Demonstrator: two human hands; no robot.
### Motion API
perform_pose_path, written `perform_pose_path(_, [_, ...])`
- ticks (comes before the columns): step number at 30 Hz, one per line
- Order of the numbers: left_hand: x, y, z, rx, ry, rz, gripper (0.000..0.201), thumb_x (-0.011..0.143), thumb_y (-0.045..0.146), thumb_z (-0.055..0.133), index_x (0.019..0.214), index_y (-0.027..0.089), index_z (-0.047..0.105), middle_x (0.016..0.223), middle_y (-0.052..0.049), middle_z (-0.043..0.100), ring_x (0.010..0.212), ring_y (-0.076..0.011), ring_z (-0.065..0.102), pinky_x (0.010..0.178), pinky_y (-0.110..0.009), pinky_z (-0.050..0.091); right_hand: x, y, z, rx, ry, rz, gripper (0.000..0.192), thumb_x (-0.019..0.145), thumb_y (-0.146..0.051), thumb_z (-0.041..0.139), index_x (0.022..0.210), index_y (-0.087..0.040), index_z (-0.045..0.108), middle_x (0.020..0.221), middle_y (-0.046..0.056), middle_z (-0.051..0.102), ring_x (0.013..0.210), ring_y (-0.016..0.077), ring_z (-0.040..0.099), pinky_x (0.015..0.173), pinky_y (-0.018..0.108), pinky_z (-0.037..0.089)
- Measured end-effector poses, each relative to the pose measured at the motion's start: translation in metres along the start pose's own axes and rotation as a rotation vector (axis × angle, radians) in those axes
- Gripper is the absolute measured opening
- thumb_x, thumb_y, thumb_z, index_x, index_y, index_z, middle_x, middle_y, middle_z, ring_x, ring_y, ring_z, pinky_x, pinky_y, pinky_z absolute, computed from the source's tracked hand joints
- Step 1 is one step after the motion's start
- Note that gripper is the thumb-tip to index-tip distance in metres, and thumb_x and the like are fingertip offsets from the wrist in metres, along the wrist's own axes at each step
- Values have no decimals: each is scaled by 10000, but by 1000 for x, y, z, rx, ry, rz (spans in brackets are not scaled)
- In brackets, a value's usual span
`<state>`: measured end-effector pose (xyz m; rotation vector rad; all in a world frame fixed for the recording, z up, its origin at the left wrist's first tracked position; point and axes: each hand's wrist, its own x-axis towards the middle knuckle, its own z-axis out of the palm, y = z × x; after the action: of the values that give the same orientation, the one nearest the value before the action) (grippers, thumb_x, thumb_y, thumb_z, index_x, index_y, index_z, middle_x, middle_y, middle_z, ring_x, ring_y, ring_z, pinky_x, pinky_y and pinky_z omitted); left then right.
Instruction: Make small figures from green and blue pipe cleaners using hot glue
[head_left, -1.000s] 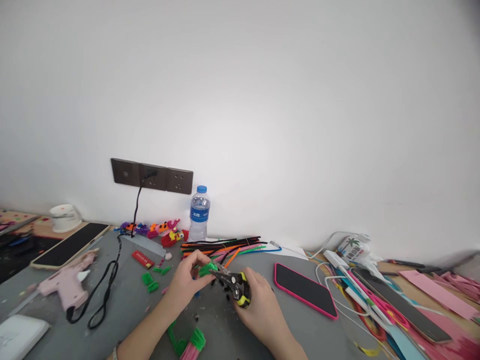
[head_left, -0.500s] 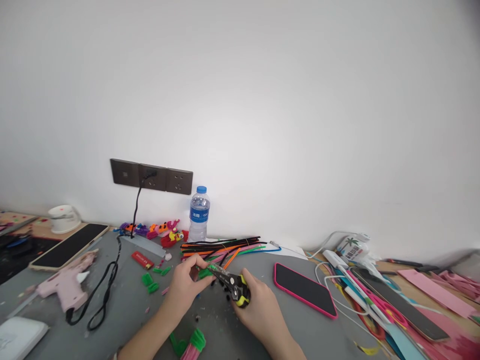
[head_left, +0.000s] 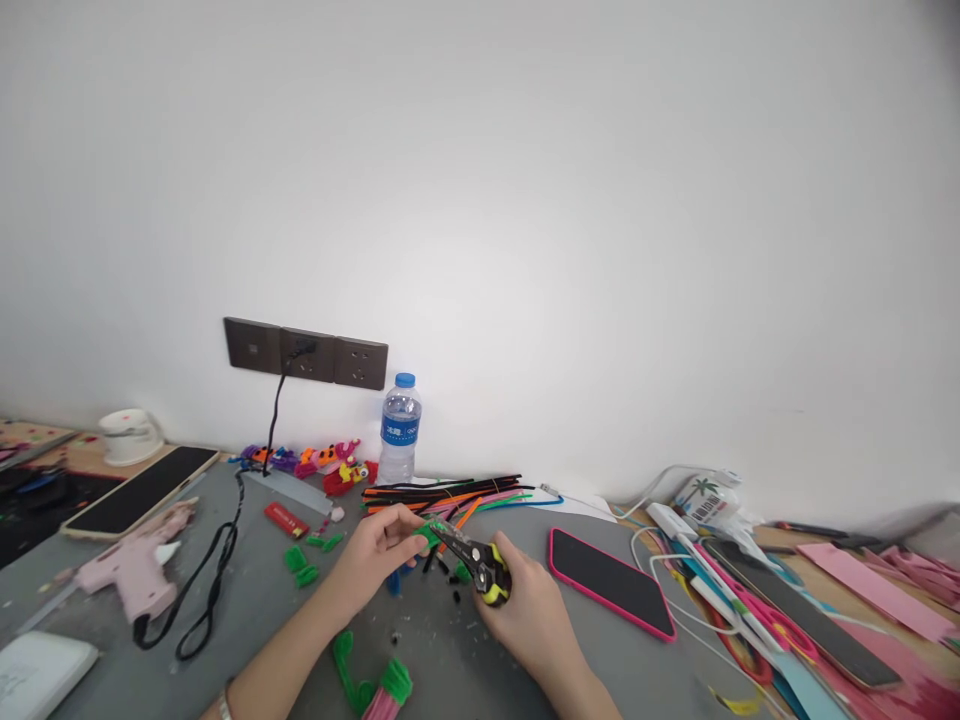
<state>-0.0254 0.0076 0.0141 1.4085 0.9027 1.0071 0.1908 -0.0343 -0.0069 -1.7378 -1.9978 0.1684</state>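
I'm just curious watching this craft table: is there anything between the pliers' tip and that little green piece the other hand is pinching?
Nothing visible stands between them. The left hand pinches the green piece, and the pliers in the right hand already reach it with their tip. Black bits lie below on the table, not in the way.

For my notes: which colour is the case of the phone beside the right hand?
Pink, with a black screen; head view.
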Motion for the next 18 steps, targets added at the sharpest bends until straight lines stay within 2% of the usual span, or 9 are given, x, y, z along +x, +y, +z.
perform_pose_path(7, [0,-4,3,13,94,44,320,661,463,757,685,195,584,682,10,577,638,-159,555,579,-267,473,0,-2,-1,-19,62,-72,182,684,-176,525,766,-237,375,742,22,585,690,217,561,586,254,360])
perform_pose_path(13, [-1,-5,3,18,43,31,297,717,461,713,680,196,584,620,14,578,625,-172,580,607,-281,477,0,-2,-2,-16,68,-96,176,685,-172,521,767,-236,379,744,22,583,700,220,561,598,263,372])
perform_pose_path(18, [-3,-1,5,7,39,-13,330,699,499,717,668,193,598,628,-7,609,641,-192,615,622,-300,503,0,0,-1,-30,50,-73,191,672,-162,525,797,-236,402,744,24,594,719,234,590,599,260,371])
